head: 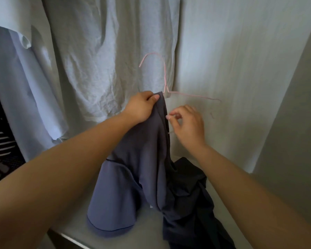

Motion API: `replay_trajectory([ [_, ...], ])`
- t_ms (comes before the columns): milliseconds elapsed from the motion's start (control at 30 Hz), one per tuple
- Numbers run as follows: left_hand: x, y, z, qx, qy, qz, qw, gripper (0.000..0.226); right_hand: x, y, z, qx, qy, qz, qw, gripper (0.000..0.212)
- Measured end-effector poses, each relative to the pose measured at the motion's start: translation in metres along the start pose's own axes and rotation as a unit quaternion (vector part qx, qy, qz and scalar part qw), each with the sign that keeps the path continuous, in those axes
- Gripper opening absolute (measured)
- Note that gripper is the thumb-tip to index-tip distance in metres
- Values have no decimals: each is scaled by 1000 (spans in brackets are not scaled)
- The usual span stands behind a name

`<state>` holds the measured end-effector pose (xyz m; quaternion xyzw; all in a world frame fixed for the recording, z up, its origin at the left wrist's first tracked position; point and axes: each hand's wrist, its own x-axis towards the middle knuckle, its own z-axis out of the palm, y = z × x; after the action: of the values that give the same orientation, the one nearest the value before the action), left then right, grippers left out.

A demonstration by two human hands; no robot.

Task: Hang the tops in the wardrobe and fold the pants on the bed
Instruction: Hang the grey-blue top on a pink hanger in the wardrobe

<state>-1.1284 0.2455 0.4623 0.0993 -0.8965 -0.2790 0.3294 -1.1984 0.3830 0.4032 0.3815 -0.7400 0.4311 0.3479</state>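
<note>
A slate-blue top [142,159] with dark piping droops half-threaded on a thin pink wire hanger [164,76], hem pooled on the wardrobe shelf [145,229].

No legible text in view — nothing readable on the blue top [129,177], pink hanger [164,74] or hanging shirts [97,51] — no tags, no numbers.

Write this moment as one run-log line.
left hand: grips blue-grey top by pink hanger | right hand: fingertips at top's edge, grip unclear | dark garment: on shelf | top: not yet hung

Left hand [142,107] on blue top [140,159] beside pink hanger [166,88]
</note>
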Motion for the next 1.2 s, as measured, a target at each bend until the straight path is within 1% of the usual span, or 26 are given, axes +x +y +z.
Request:
replay_trajectory([
  [67,0,4,1,0,22,18,1000,31,-4,-9,11,72,-92,87,989,18],
  [133,-2,6,4,-12,39,30,999,29,-2,-15,18,146,-141,159,966,8],
  [167,-3,6,4,-18,50,33,998,29,-1,-18,18,190,-156,180,952,9],
  [233,-4,3,2,-20,77,46,996,29,-1,-22,15,274,-179,200,923,17],
  [267,-3,0,0,-14,90,55,994,28,-2,-23,12,307,-198,204,908,17],
  [300,-2,-2,-2,-6,104,64,993,28,-5,-21,9,329,-231,202,893,14],
  [333,-1,-6,-5,2,117,70,991,29,-9,-18,7,336,-285,196,876,12],
  [367,1,-10,-9,10,129,70,989,30,-16,-12,6,308,-349,185,866,17],
  [433,5,-17,-17,25,148,62,987,31,-28,7,3,175,-457,148,860,29],
  [467,7,-21,-23,30,160,58,985,32,-31,19,-1,103,-485,132,858,30],
  [533,9,-30,-32,33,191,54,980,32,-32,43,-12,-18,-511,114,852,28],
  [600,10,-39,-39,31,209,52,976,33,-30,64,-26,-93,-512,100,848,27],
  [633,10,-43,-42,31,210,54,976,33,-27,73,-33,-121,-500,95,852,27],
  [733,8,-54,-46,56,194,79,976,32,-14,93,-54,-224,-447,55,864,22],
  [800,5,-60,-47,82,179,114,974,32,-2,103,-69,-263,-409,37,873,20],
  [900,2,-64,-47,130,154,193,960,39,16,113,-89,-267,-365,19,892,21],
  [967,0,-61,-45,163,129,244,947,42,24,118,-96,-273,-362,11,891,20],
  [1033,0,-58,-41,190,118,280,934,42,28,120,-98,-266,-369,23,890,19],
  [1100,0,-56,-35,214,119,284,927,42,33,119,-98,-237,-365,42,899,17],
  [1200,1,-53,-24,212,117,273,931,44,42,107,-97,-131,-329,106,929,19],
])
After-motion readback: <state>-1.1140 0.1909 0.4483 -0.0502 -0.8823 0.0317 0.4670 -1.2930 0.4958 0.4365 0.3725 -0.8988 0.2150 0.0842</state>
